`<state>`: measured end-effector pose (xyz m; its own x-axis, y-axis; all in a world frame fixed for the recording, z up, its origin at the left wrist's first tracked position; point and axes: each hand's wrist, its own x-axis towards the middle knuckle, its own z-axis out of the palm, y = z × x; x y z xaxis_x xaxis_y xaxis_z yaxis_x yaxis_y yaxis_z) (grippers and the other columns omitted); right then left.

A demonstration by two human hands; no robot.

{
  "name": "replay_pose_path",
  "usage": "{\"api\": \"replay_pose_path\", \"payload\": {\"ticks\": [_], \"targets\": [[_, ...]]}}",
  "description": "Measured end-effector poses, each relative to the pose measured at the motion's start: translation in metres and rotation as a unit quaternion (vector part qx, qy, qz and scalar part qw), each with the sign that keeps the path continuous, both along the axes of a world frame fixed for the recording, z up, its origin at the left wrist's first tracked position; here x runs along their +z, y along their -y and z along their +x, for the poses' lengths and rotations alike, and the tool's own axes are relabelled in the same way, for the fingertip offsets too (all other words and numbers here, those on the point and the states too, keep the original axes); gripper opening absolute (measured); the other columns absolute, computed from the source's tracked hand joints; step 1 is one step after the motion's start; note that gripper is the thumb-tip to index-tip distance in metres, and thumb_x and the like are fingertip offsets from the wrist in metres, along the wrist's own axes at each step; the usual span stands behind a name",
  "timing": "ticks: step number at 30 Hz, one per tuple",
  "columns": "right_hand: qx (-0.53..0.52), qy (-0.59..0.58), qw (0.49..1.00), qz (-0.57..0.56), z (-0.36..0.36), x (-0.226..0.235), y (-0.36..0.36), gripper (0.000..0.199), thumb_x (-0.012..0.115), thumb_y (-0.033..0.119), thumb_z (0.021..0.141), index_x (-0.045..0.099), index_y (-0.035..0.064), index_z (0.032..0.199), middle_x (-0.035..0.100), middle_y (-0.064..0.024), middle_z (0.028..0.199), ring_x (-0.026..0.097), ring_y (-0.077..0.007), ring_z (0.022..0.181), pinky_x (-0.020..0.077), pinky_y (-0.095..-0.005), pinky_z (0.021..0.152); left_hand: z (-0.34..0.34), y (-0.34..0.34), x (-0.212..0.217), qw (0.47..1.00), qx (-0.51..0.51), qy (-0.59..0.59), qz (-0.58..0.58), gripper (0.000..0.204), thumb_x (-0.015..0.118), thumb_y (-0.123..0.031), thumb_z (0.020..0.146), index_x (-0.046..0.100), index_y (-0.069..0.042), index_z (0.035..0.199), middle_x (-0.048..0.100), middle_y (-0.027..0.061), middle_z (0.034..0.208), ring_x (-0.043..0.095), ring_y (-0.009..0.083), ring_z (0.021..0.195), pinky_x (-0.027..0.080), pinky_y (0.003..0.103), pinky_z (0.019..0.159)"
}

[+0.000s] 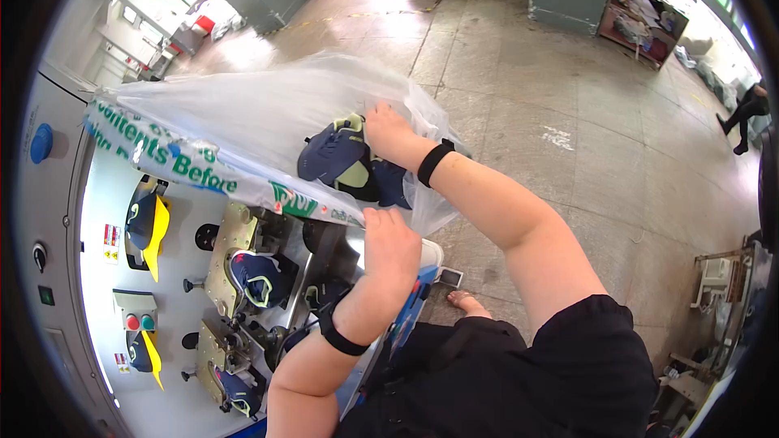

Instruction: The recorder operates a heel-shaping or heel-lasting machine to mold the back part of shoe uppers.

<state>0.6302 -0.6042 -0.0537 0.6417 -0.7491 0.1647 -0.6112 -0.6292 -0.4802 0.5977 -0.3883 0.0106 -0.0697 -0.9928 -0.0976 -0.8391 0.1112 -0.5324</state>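
Note:
A large clear plastic bag (pixel 276 97) with a printed white-and-green band is spread out in front of me. My left hand (pixel 392 253) is closed on the near edge of this bag. Over the bag's mouth, my right hand (pixel 392 131) has curled fingers at the lime-green collar of a navy shoe upper (pixel 329 154); its fingertips are partly hidden. Another navy upper (pixel 392 182) lies just below it, within the folds of plastic. Black bands circle both my wrists.
At left stands a lit machine; navy uppers (pixel 264 277) (pixel 242 389) sit on its metal forms, beside yellow-and-navy pieces (pixel 148 227). A control box (pixel 136 312) has red and green buttons. A shelf unit (pixel 641 20) stands far right, a metal rack (pixel 722 300) near right. A seated person's legs (pixel 745 118) show.

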Motion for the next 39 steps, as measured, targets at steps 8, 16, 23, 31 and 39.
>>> {"api": "replay_pose_path", "payload": {"ticks": [8,16,23,31,39], "targets": [[0.134,-0.139,0.98,0.038,0.015,-0.059,-0.007,0.096,0.092,0.043,0.047,0.056,-0.0028,0.123,0.062,-0.0238,0.119,0.061,-0.0374,0.11,0.0475,-0.0397,0.097,0.006,-0.008,-0.001,0.998,-0.02,-0.051,-0.034,0.02,0.062,-0.015,0.073,0.072,0.0,0.082,0.058,0.0131,0.085,0.057,0.0313,0.096,0.035,0.046,0.103],[0.258,-0.249,0.882,0.306,-0.023,-0.049,0.033,0.101,0.082,0.062,0.057,0.054,-0.0004,0.131,0.057,-0.0247,0.13,0.059,-0.0329,0.116,0.0501,-0.0396,0.094,0.016,-0.007,-0.008,0.995,-0.036,-0.081,-0.052,0.019,0.062,-0.015,0.071,0.071,0.0,0.08,0.058,0.0138,0.084,0.057,0.0309,0.093,0.035,0.045,0.103],[0.157,-0.168,0.954,0.195,-0.065,-0.032,-0.02,0.088,0.09,0.033,0.056,0.054,0.0041,0.131,0.06,-0.0204,0.126,0.058,-0.0342,0.116,0.0485,-0.039,0.097,0.015,-0.011,-0.014,0.997,-0.024,-0.058,-0.051,0.02,0.063,-0.016,0.073,0.074,-0.003,0.083,0.059,0.0114,0.082,0.057,0.0298,0.092,0.032,0.047,0.105],[0.142,0.11,0.95,-0.255,-0.134,0.077,-0.111,0.067,0.086,0.009,0.053,0.06,0.0111,0.114,0.063,-0.0097,0.11,0.059,-0.0292,0.102,0.0518,-0.0394,0.085,0.008,-0.027,-0.002,0.969,-0.085,-0.135,-0.187,0.024,0.062,-0.019,0.077,0.073,-0.002,0.091,0.064,0.0135,0.095,0.057,0.03,0.106,0.027,0.048,0.113],[-0.007,0.608,0.793,-0.029,-0.23,0.141,-0.179,0.062,0.083,0.003,0.067,0.051,0.0013,0.119,0.062,-0.0179,0.116,0.063,-0.0232,0.104,0.0492,-0.0358,0.094,0.013,-0.104,0.009,0.524,0.007,-0.851,-0.039,0.094,0.088,-0.025,0.069,0.036,-0.007,0.145,0.042,0.018,0.144,0.036,0.0319,0.138,0.026,0.043,0.115]]}}
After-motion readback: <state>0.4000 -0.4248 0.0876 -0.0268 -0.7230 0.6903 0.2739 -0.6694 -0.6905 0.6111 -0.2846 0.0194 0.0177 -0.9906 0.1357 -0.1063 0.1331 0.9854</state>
